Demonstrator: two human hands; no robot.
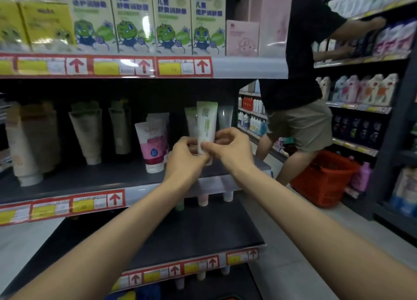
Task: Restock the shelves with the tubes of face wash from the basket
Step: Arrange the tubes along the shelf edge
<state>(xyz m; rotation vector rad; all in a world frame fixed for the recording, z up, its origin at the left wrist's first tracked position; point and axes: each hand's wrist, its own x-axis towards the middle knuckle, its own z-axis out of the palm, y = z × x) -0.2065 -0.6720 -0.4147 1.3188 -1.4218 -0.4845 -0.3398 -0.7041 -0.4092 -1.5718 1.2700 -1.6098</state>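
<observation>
A white and green tube of face wash (206, 123) stands upright, cap down, over the right part of the middle shelf (94, 182). My left hand (186, 157) and my right hand (230, 147) both pinch its lower end from either side. Two similar pale tubes (191, 119) stand just behind it. A pink and white tube (152, 146) stands to its left. Further left are several beige and green tubes (86, 130). The basket I draw from is hidden.
Boxed children's products (133, 17) fill the top shelf. A person in a black shirt (302, 51) reaches into the shelves across the aisle on the right. A red basket (325, 178) sits on the floor by that person's legs. Lower shelves (180, 232) lie beneath my arms.
</observation>
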